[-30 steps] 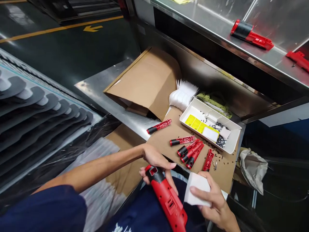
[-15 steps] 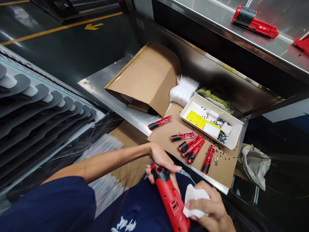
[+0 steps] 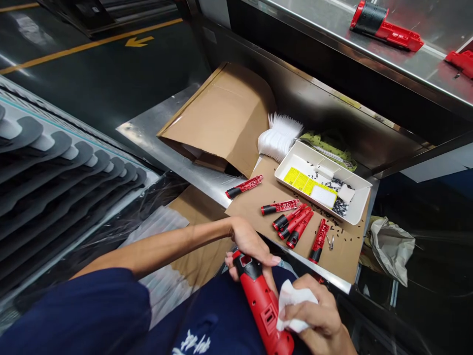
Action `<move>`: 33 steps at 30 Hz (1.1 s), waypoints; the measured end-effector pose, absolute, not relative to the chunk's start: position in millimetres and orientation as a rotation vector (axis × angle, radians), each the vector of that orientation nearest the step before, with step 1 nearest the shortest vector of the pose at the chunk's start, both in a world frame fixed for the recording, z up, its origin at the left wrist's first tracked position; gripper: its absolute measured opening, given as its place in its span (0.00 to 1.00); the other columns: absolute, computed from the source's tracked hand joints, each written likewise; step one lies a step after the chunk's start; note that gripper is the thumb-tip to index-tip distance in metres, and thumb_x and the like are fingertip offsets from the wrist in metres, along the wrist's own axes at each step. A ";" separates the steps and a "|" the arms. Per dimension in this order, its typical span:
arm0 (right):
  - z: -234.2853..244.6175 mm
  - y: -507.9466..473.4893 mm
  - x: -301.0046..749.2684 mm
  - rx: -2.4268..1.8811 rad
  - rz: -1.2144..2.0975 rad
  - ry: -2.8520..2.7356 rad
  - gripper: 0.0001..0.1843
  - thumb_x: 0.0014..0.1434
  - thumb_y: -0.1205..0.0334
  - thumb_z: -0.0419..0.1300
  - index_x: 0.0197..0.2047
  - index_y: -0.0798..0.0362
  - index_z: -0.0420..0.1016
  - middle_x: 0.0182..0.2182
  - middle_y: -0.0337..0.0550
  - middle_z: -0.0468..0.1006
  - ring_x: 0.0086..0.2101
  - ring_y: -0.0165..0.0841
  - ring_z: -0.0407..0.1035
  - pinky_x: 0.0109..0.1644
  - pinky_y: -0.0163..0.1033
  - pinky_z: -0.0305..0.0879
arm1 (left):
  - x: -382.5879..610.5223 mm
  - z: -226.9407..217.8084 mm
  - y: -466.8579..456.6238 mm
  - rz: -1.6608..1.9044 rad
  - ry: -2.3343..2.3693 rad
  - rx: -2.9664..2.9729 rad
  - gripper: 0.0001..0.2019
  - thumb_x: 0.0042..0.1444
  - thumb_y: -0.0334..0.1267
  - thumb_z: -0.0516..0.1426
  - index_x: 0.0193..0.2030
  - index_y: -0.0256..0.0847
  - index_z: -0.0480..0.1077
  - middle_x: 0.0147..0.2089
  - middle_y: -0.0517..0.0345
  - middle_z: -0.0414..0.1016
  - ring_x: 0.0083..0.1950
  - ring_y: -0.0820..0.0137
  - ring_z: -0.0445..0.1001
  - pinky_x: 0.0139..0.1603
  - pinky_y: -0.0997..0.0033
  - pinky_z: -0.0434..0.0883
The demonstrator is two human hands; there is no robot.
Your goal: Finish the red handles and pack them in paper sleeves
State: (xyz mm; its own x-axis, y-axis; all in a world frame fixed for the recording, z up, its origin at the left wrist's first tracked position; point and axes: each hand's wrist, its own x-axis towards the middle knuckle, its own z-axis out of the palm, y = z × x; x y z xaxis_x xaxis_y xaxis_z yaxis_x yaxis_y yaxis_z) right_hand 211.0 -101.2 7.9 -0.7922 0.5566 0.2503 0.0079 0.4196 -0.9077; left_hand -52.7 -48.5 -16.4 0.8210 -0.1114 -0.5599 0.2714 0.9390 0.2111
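Observation:
My left hand (image 3: 251, 246) is closed round the dark head end of a red tool housing (image 3: 263, 303) that lies across my lap. My right hand (image 3: 318, 315) grips a crumpled white cloth (image 3: 293, 301) and presses it against the side of the red tool housing near its lower end. Both hands sit just below the front edge of the steel bench (image 3: 148, 133).
On a brown cardboard sheet (image 3: 343, 256) lie several red-and-black handle parts (image 3: 293, 224) and small black screws. A white tray (image 3: 360, 209) holds screws and yellow labels. Behind are white cloths (image 3: 279, 138), a folded cardboard box (image 3: 221, 118), and red parts (image 3: 384, 27) on the upper shelf. Dark moulded trays (image 3: 55, 158) stack at left.
My right hand has brought the white cloth down and against the red tool housing, crumpling it. My left hand has kept its hold on the housing's head.

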 end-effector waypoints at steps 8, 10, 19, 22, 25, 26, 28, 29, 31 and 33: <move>11.9 -103.4 209.0 -0.558 1.391 -2.174 0.13 0.67 0.56 0.56 0.37 0.47 0.80 0.33 0.44 0.76 0.31 0.32 0.72 0.33 0.36 0.68 | -52.2 -14.2 -50.9 -0.058 0.750 0.153 0.44 0.53 0.35 0.65 0.71 0.64 0.50 0.32 0.58 0.82 0.11 0.66 0.69 0.01 0.77 0.56; 12.3 -103.8 209.7 -0.570 1.487 -2.124 0.18 0.67 0.49 0.54 0.35 0.47 0.81 0.32 0.44 0.75 0.29 0.31 0.72 0.32 0.36 0.68 | -53.5 -14.3 -51.1 -0.173 0.552 0.313 0.40 0.54 0.39 0.65 0.70 0.63 0.53 0.27 0.60 0.81 0.10 0.68 0.67 0.01 0.79 0.54; 4.1 -105.7 208.5 -0.552 1.685 -2.006 0.16 0.65 0.47 0.57 0.36 0.45 0.82 0.31 0.42 0.78 0.30 0.33 0.71 0.34 0.37 0.69 | -56.4 -12.8 -52.2 0.150 0.828 0.058 0.33 0.61 0.47 0.58 0.71 0.57 0.54 0.30 0.55 0.81 0.11 0.67 0.68 0.01 0.79 0.53; 6.2 -105.0 206.9 -0.608 1.713 -1.965 0.16 0.64 0.47 0.59 0.34 0.47 0.82 0.32 0.43 0.77 0.29 0.31 0.71 0.33 0.35 0.69 | -57.7 -14.1 -52.8 -0.054 0.623 0.229 0.32 0.60 0.44 0.60 0.70 0.57 0.57 0.21 0.59 0.74 0.08 0.68 0.64 0.00 0.81 0.50; 6.1 -103.4 204.9 -0.592 1.698 -1.959 0.13 0.64 0.51 0.59 0.36 0.46 0.82 0.32 0.42 0.77 0.31 0.32 0.71 0.34 0.36 0.69 | -58.7 -15.2 -54.6 -0.180 0.550 0.325 0.35 0.56 0.38 0.63 0.70 0.55 0.58 0.19 0.59 0.73 0.08 0.68 0.64 0.00 0.81 0.50; 5.1 -102.9 204.3 -0.558 1.715 -1.960 0.12 0.64 0.51 0.60 0.36 0.45 0.82 0.31 0.42 0.77 0.31 0.32 0.71 0.34 0.35 0.69 | -58.8 -15.7 -55.8 -0.098 0.596 0.279 0.35 0.57 0.39 0.63 0.70 0.55 0.57 0.21 0.58 0.74 0.08 0.68 0.64 0.00 0.80 0.51; 2.4 -101.8 202.6 -0.525 1.752 -1.946 0.12 0.62 0.49 0.61 0.36 0.44 0.82 0.31 0.41 0.77 0.29 0.31 0.71 0.32 0.34 0.68 | -58.5 -17.9 -58.8 0.162 0.749 0.127 0.34 0.59 0.44 0.60 0.71 0.55 0.56 0.27 0.55 0.78 0.09 0.68 0.65 0.01 0.77 0.53; 0.9 -101.2 201.2 -0.519 1.763 -1.939 0.12 0.62 0.48 0.61 0.36 0.44 0.83 0.31 0.41 0.77 0.29 0.31 0.71 0.32 0.33 0.68 | -58.5 -19.5 -60.4 0.259 0.823 0.066 0.33 0.60 0.46 0.59 0.71 0.55 0.55 0.31 0.54 0.80 0.10 0.68 0.66 0.01 0.76 0.55; -1.5 -99.3 197.8 -0.539 1.774 -1.932 0.14 0.63 0.47 0.60 0.38 0.45 0.83 0.31 0.42 0.78 0.29 0.32 0.72 0.32 0.34 0.70 | -60.0 -23.3 -63.4 0.248 0.886 0.074 0.34 0.59 0.46 0.60 0.71 0.54 0.55 0.35 0.52 0.82 0.12 0.65 0.69 0.02 0.73 0.58; -3.2 -95.8 197.3 -0.550 1.800 -1.946 0.17 0.62 0.45 0.59 0.37 0.46 0.83 0.32 0.44 0.78 0.30 0.32 0.72 0.33 0.35 0.70 | -65.0 -26.2 -66.5 0.023 0.779 0.252 0.35 0.57 0.42 0.63 0.71 0.51 0.58 0.34 0.51 0.82 0.13 0.64 0.71 0.03 0.73 0.59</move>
